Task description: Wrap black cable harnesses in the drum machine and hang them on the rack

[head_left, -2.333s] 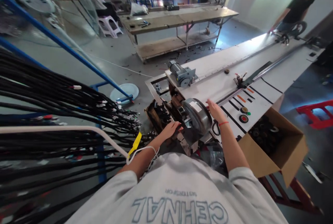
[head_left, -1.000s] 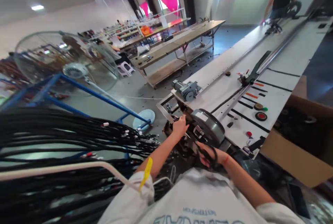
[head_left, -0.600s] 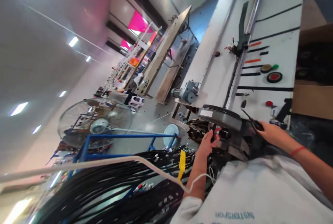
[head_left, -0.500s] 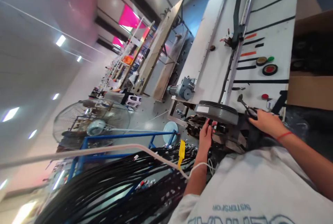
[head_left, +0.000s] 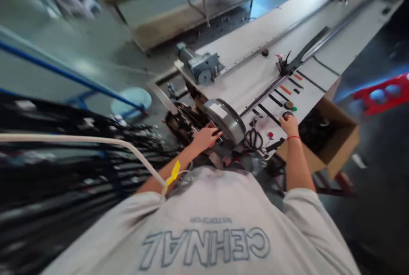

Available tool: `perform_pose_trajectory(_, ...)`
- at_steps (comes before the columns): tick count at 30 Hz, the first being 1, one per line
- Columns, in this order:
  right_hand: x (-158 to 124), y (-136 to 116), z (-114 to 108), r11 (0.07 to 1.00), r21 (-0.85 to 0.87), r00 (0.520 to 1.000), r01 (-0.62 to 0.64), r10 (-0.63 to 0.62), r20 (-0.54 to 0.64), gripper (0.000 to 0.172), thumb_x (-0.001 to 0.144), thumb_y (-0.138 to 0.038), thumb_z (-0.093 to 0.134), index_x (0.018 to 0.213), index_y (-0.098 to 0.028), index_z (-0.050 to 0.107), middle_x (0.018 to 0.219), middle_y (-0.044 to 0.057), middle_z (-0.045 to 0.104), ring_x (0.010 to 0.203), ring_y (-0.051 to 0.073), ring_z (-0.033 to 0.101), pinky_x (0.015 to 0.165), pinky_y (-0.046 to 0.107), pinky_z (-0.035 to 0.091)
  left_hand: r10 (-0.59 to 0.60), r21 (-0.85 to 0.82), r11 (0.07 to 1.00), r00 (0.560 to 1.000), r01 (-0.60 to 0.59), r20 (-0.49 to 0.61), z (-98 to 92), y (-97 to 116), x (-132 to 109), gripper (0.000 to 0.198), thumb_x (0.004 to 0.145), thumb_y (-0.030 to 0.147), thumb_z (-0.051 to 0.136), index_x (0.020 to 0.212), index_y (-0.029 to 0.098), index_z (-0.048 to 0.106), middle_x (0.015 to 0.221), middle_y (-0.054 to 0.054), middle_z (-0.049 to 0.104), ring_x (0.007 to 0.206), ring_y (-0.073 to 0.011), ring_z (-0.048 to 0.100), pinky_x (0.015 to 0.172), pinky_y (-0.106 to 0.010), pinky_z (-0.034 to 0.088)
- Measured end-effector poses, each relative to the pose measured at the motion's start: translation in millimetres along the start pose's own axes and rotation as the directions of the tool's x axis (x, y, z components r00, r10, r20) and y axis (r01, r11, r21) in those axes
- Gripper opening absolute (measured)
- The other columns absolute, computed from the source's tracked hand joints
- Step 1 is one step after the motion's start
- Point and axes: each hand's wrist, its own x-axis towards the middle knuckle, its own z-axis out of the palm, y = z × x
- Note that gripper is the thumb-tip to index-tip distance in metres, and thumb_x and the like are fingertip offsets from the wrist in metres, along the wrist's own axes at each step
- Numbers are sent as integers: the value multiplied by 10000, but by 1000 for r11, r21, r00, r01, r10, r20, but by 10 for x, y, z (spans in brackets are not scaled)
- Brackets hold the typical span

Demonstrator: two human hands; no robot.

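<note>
My right hand [head_left: 290, 126] reaches onto the white bench, its fingers closed around a small black tape roll [head_left: 287, 115]. The hand covers most of that roll. My left hand [head_left: 206, 137] is beside the grey drum [head_left: 225, 119] at the bench's near end. Its fingers are bent around something dark, which I cannot make out. Black-handled scissors [head_left: 253, 139] lie on the bench between the drum and my right hand. Near the tape roll are a brown roll [head_left: 289, 105], a green piece [head_left: 295, 108] and a red cap [head_left: 270, 134].
A grey motor [head_left: 203, 68] is mounted at the bench's left corner. Black and orange strips [head_left: 285, 90] lie along the bench [head_left: 252, 79]. An open cardboard box [head_left: 343, 140] stands to the right. Black cables [head_left: 79, 172] hang at left, beside a pale round stool [head_left: 136, 98].
My right hand has let go of the scissors and moved to the tape roll. The view has swung to the right. My left hand stays by the drum.
</note>
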Motion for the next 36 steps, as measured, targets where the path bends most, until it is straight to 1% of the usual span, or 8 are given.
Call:
perform_pose_trajectory(6, 507, -65, -281, 957, -276, 991, -85, 110, 76, 644, 869, -306, 445, 1452, -60, 324, 1402, 208, 469, 1296, 275, 435, 1064, 375, 348, -232, 63, 966, 949, 251, -212, 229, -70, -274, 357, 935, 376, 518, 1221, 166, 555, 992, -86, 708, 932, -253, 666, 791, -280, 468)
perform_pose_trajectory(11, 623, -90, -241, 926, -351, 963, -137, 207, 172, 569, 882, -346, 419, 1367, -54, 460, 1238, 243, 586, 1194, 340, 537, 1013, 444, 391, -286, -59, 958, 948, 281, -142, 546, -409, -415, 282, 891, 361, 540, 1085, 176, 627, 995, -86, 717, 900, -237, 668, 746, -256, 469)
perform_pose_trajectory(15, 559, -67, -193, 927, -343, 958, -150, 223, 183, 664, 863, -346, 451, 1454, -66, 337, 1255, 229, 581, 1198, 331, 539, 1016, 449, 385, -210, -214, 960, 970, 179, -127, 628, -625, -457, 267, 851, 397, 538, 963, 193, 669, 914, -54, 724, 851, -215, 650, 735, -243, 467)
perform_pose_trajectory(19, 542, -56, -197, 935, -318, 956, -159, 226, 187, 650, 868, -324, 439, 1450, -51, 342, 1251, 230, 583, 1200, 315, 540, 1017, 423, 384, -102, -425, 905, 986, 36, -133, 347, -579, -590, 434, 805, 589, 529, 818, 177, 666, 704, -25, 668, 672, -180, 592, 634, -236, 458)
perform_pose_trajectory(24, 573, -40, -216, 949, -280, 958, -147, 207, 199, 620, 871, -281, 429, 1434, -30, 367, 1285, 246, 563, 1214, 308, 534, 1022, 393, 387, 59, -690, 711, 966, 136, 251, -61, -572, -840, 583, 788, 700, 479, 810, 160, 699, 529, -12, 583, 450, -138, 479, 495, -244, 426)
perform_pose_trajectory(27, 576, -31, -204, 951, -268, 957, -155, 212, 198, 633, 859, -270, 442, 1429, -7, 367, 1277, 262, 562, 1202, 319, 543, 1023, 411, 389, 37, -521, 821, 890, 232, 454, -97, -755, -992, 496, 686, 682, 613, 659, 191, 681, 546, -30, 626, 532, -180, 565, 550, -258, 470)
perform_pose_trajectory(31, 576, -23, -180, 951, -261, 958, -167, 220, 185, 660, 848, -279, 456, 1441, -11, 347, 1274, 254, 564, 1200, 318, 542, 1026, 422, 386, -106, -373, 919, 991, 131, 86, 59, -908, -1170, 474, 746, 644, 539, 846, 210, 703, 819, -42, 729, 786, -236, 649, 731, -271, 501)
perform_pose_trajectory(36, 567, -47, -180, 946, -271, 956, -179, 232, 179, 666, 843, -282, 468, 1440, -17, 338, 1268, 257, 566, 1188, 322, 548, 1005, 428, 402, -132, -431, 899, 986, 75, -104, 291, -719, -1172, 512, 821, 596, 422, 1011, 190, 669, 1004, -65, 728, 913, -256, 651, 860, -311, 492)
